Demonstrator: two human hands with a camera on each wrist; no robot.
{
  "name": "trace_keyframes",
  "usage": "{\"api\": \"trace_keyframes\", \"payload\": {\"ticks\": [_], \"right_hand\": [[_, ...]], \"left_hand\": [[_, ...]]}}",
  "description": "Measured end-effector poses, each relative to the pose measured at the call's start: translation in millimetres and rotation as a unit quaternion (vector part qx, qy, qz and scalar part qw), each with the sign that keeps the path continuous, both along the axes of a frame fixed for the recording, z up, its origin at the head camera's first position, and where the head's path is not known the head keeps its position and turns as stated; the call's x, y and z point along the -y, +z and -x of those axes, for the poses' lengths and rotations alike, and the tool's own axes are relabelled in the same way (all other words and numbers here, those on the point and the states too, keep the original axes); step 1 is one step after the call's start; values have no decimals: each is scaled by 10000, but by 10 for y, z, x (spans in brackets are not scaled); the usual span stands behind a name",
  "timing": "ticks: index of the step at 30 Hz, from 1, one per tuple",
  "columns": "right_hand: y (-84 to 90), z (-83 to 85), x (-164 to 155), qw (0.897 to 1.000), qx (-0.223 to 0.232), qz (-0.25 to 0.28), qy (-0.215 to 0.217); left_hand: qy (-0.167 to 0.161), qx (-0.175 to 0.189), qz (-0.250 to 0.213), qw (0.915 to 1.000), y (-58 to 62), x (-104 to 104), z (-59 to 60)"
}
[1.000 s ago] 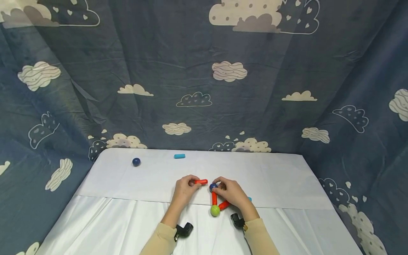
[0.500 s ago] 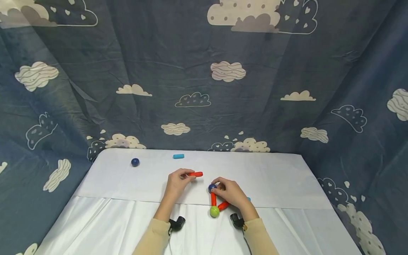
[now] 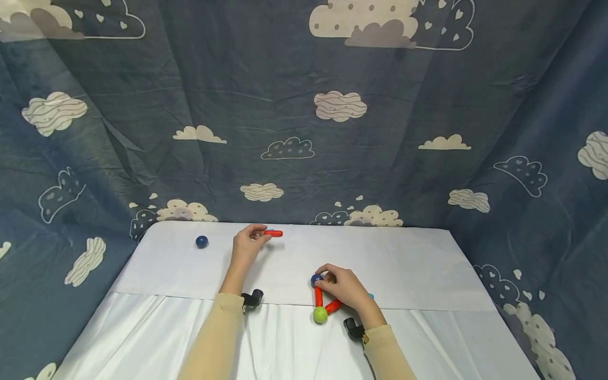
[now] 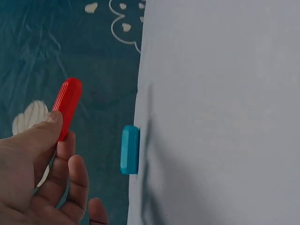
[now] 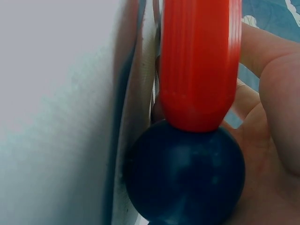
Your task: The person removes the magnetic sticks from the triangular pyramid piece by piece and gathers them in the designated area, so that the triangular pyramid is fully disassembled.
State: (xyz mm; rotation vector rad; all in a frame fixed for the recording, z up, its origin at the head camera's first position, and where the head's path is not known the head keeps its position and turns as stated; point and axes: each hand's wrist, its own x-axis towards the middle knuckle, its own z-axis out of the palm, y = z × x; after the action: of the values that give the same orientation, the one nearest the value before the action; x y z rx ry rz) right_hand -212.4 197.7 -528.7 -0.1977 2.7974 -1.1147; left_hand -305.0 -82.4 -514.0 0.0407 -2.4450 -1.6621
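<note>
My left hand (image 3: 260, 237) is stretched to the table's far edge and pinches a red stick (image 3: 273, 233) between thumb and fingers. In the left wrist view the red stick (image 4: 67, 108) pokes out past my thumb (image 4: 40, 136), and a cyan stick (image 4: 130, 150) lies close beside it at the cloth's edge. My right hand (image 3: 325, 277) grips a dark blue ball (image 3: 315, 279) that tops a small frame: a red stick (image 3: 319, 296) leads down to a green ball (image 3: 320, 315), and a second red stick (image 3: 334, 305) slants off it. Up close, the ball (image 5: 185, 173) sits at the end of the red stick (image 5: 199, 61), against my fingers (image 5: 274, 122).
A loose dark blue ball (image 3: 201, 241) lies at the far left of the white-covered table (image 3: 418, 264). A bit of cyan (image 3: 371, 296) shows behind my right hand. Blue cloud-print fabric (image 3: 304, 105) closes in the back and both sides.
My left hand has carried the red stick away from the frame, back and to the left, to the far edge by the cyan stick. The right hand and the frame have stayed put.
</note>
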Motion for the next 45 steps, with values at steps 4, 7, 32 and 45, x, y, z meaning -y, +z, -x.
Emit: {"api": "trace_keyframes", "payload": {"ticks": [4,7,32,45], "right_hand": [[-6,2,1,10000,35,4,-19],[-7,4,3,10000,57,-15,-27],[-3,-2,8,10000,44,7,7],[-18,16,-4,10000,19,-43,7]], "left_hand": [[181,175,20,9997,-18,44,132],[245,289,17,9993,-59,63,189],[845,120,560,9948,-344,23,243],[689,106,422,9967,-247,-25,153]]}}
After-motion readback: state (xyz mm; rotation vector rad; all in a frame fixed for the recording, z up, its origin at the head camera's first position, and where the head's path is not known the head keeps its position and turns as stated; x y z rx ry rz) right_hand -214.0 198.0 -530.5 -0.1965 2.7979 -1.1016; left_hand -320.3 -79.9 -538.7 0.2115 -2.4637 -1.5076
